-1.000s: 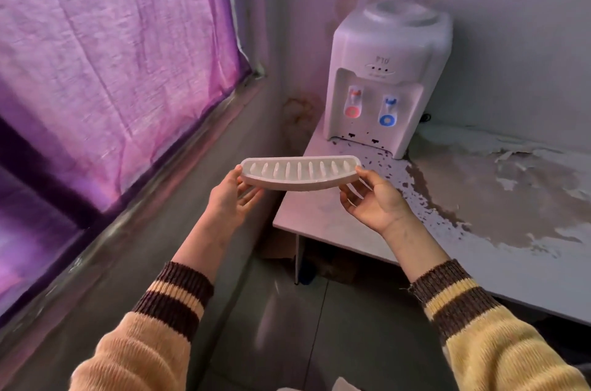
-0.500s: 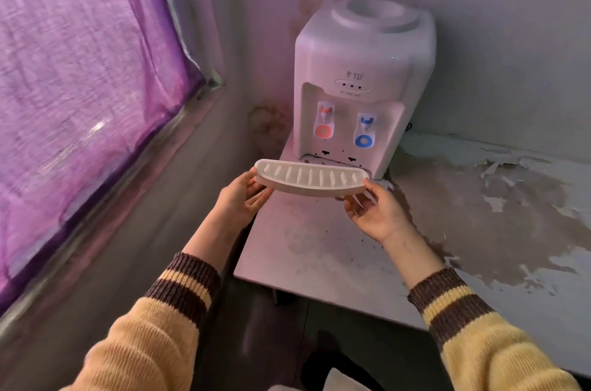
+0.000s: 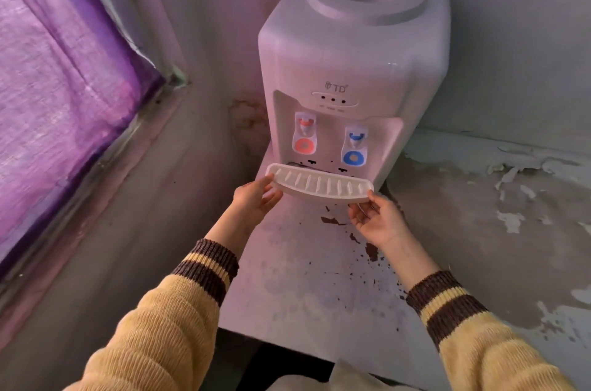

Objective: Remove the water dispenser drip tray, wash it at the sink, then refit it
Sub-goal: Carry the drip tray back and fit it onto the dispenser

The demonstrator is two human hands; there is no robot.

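Note:
The white slotted drip tray is held level just in front of the base of the white water dispenser, right below the red tap and blue tap. My left hand grips the tray's left end. At the tray's right end, my right hand pinches the front edge from below. The tray's back edge is at the small dark slots in the dispenser's base; I cannot tell whether it touches them.
The dispenser stands in the back left corner of a worn white table with peeling paint. A wall ledge and purple curtain run along the left. The table's front edge is near my forearms.
I have stepped closer and both hands have carried the tray forward, from over the table's edge up to the dispenser's base under the taps.

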